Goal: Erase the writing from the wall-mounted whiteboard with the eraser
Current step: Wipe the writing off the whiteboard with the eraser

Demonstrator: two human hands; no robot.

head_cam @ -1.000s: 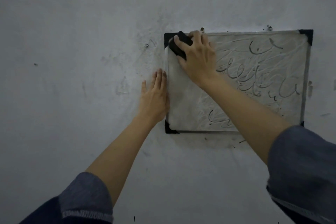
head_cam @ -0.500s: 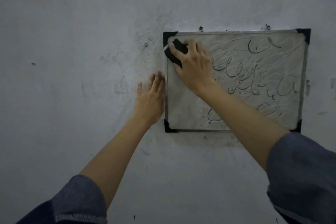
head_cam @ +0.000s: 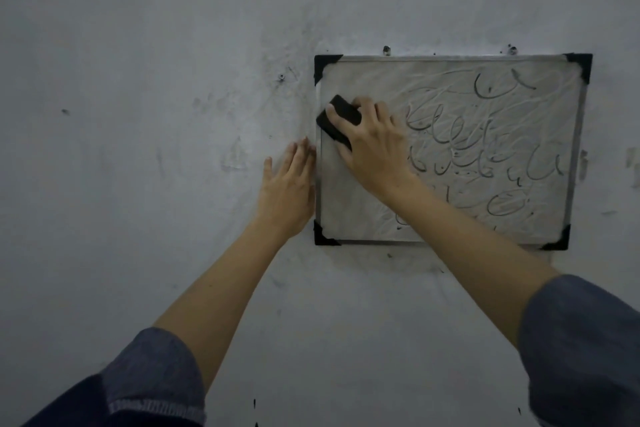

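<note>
A small whiteboard (head_cam: 360, 215) with black corner caps hangs on the wall. Dark curly writing (head_cam: 485, 149) covers its middle and right part; its left strip is smeared and wiped. My right hand (head_cam: 374, 146) grips a black eraser (head_cam: 337, 121) and presses it against the board near the left edge, below the top left corner. My left hand (head_cam: 287, 191) lies flat on the wall, fingers straight, right beside the board's left frame.
The grey wall (head_cam: 138, 114) around the board is scuffed and stained. Two screws (head_cam: 386, 50) sit above the board's top edge, and another screw (head_cam: 281, 77) is left of it.
My right hand has slid the eraser down along the board's left edge from the top left corner. My left hand has stayed flat on the wall.
</note>
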